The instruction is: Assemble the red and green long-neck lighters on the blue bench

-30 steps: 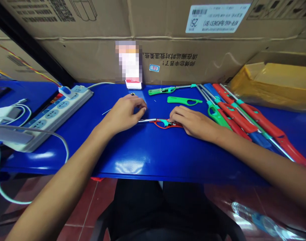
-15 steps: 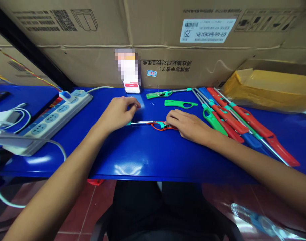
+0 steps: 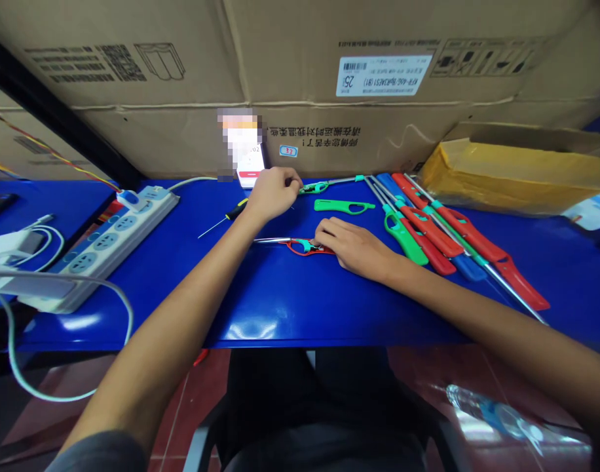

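Observation:
My right hand point(image 3: 354, 246) is closed over the handle end of a red stick lighter point(image 3: 295, 249) that lies on the table, its casing opened and teal trigger showing. The metal tube of this lighter points left under my left wrist. Farther back, my left hand point(image 3: 274, 191) has its fingers pinched together at the near end of an opened green stick lighter point(image 3: 314, 189); what they hold, if anything, is hidden. A loose green casing half point(image 3: 343, 206) lies between the two lighters. A thin screwdriver point(image 3: 236, 211) with a black and yellow handle lies partly behind my left wrist.
Several red, green and blue stick lighters point(image 3: 435, 229) lie piled on the right. Behind them sits an open yellow-taped carton point(image 3: 521, 167). A lit phone point(image 3: 248, 154) leans on the cardboard wall point(image 3: 300, 78). A power strip point(image 3: 106, 242) with cables lies left on the blue table point(image 3: 280, 301).
My left hand has moved forward and right, from the red lighter's tube tip to the opened green lighter. The screwdriver has come into sight. My right hand stays on the red lighter.

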Available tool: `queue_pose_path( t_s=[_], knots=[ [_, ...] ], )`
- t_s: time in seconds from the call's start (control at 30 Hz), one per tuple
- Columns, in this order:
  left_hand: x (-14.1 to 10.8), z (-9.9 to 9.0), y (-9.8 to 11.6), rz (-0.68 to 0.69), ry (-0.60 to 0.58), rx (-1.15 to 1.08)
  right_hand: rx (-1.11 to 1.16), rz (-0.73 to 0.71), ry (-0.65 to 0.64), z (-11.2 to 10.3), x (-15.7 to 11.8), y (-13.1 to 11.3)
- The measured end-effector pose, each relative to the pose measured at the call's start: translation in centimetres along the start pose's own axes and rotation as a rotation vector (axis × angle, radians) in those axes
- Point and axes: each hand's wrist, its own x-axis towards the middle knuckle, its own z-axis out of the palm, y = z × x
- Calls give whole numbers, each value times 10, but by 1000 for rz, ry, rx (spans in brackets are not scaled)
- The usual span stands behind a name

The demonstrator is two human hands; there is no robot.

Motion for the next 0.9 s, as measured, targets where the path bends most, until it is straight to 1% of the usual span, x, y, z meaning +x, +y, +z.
queue_pose_path(
  t_s=[0.1,0.23,0.3,0.43,0.57,0.7,0.8,0.9],
  knots=[
    [2,1,-5,9,4,-11,-1,-9,15,0,0,0],
    [-3,-7,-14,10,-25,-35,4,-16,39,0,0,0],
    [-3,-9,-14,18,-43,-22,7,-20,45,1,1,1],
    [-4,-11,-11,77,-76,28,23,-22,47,3,0,2],
    [-12,-23,-16,102,-58,92,31,-13,36,6,0,4],
    [-21,-35,-28,64,-36,142,52,-7,34,7,-1,5],
    [-23,-34,-32,51,-43,163,55,-1,31,7,-1,4],
    [-23,-31,-30,65,-75,160,48,-4,24,6,0,4]
  ],
)
